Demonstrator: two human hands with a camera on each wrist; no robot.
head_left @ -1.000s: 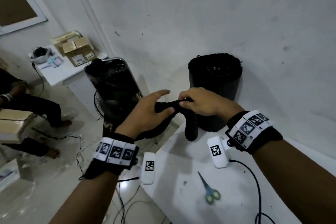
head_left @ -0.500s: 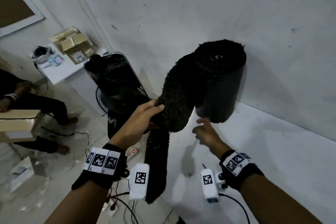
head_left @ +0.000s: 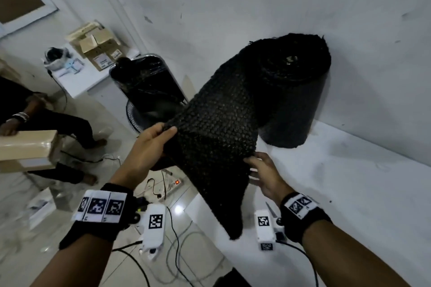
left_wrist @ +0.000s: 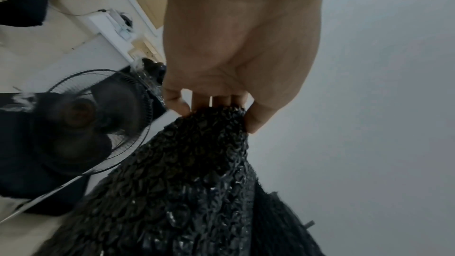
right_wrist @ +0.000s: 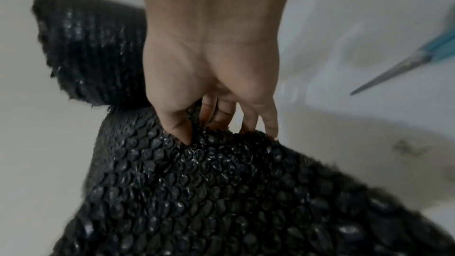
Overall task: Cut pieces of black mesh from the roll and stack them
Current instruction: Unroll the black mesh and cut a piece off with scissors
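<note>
The left hand point(head_left: 149, 147) pinches the left edge of the bumpy black mesh sheet point(head_left: 217, 133) between thumb and fingers. The right hand point(head_left: 263, 175) grips the sheet's right edge with curled fingers. The sheet is held up in the air and runs back to the big black mesh roll point(head_left: 296, 91), which stands upright on the white table point(head_left: 349, 193) against the wall. Scissors with a blue handle point(right_wrist: 403, 65) lie on the table near the right hand.
</note>
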